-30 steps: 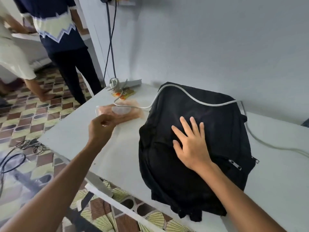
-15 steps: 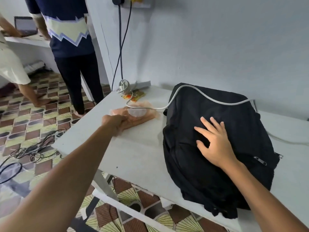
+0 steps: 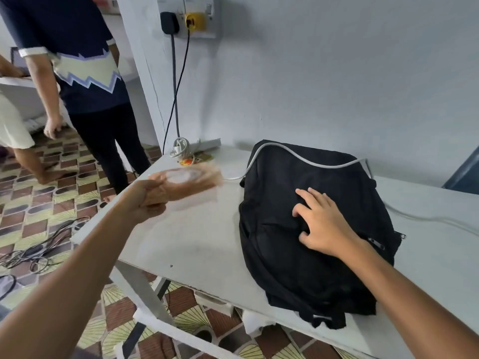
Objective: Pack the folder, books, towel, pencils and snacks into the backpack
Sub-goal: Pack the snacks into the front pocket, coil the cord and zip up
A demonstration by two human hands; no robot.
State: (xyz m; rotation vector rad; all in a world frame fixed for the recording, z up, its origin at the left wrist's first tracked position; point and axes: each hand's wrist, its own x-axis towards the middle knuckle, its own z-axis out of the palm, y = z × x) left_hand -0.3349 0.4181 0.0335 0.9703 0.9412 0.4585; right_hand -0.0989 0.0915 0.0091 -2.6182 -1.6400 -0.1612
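Your left fingers (image 3: 153,202) are curled round the near end of the snack packet (image 3: 186,183), thumb on top, and that is the change: a second ago the packet lay flat on the surface (image 3: 197,237) under your reaching hand, and now it is lifted clear and blurred with motion, hanging in the air at about ten o'clock from the backpack (image 3: 311,229). Your left hand (image 3: 146,200) has therefore finished the pick-up and the carry has begun. Your right fingers (image 3: 305,200) were spread flat on the black cloth before; now they are bent and dig into a fold of it, so your right hand (image 3: 326,224) looks to be gathering the fabric, probably feeling for an opening. I cannot see an open mouth on the backpack from here; a zipper pull (image 3: 375,243) shows at about four o'clock from your right hand, and the pocket there appears closed. The backpack itself lies flat in the same spot, with a white cable (image 3: 305,158) draped over its far edge at twelve o'clock. For the task, this suggests the snack is the item in hand, and it cannot go in until you find or open a compartment. No folder, books, towel or pencils are visible on the surface, so they may already be inside.
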